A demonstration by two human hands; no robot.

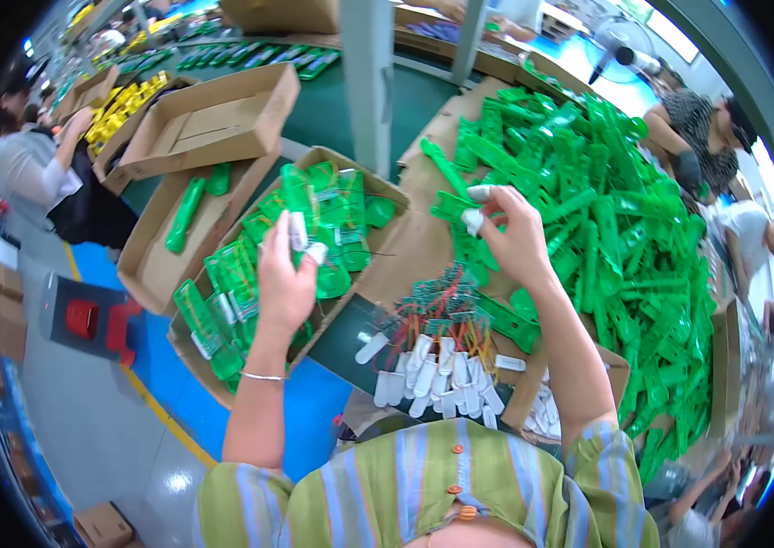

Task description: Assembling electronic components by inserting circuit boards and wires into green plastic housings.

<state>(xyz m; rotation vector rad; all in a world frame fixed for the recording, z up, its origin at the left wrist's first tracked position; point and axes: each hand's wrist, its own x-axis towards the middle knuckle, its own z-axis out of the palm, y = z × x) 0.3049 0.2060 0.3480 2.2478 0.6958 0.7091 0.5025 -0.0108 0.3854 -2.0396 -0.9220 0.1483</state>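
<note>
Green casing at right grip's fingertips

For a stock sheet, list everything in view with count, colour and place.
Front carton: one, brown, centre-left
Packed shells: many, green, inside
Loose shells: many, green, right
Other cartons: several, brown, scattered
Wired boards: many, green, centre
White tabs: many, white, lower centre
Yellow parts: many, yellow, left
Fan: one, dark, upper right
Red pieces: two, red, left
People: several, mixed colours, edges
Striped top: one, green, bottom
Left hand: one, white-tipped, over front carton
Right hand: one, white-tipped, at loose shells
</note>
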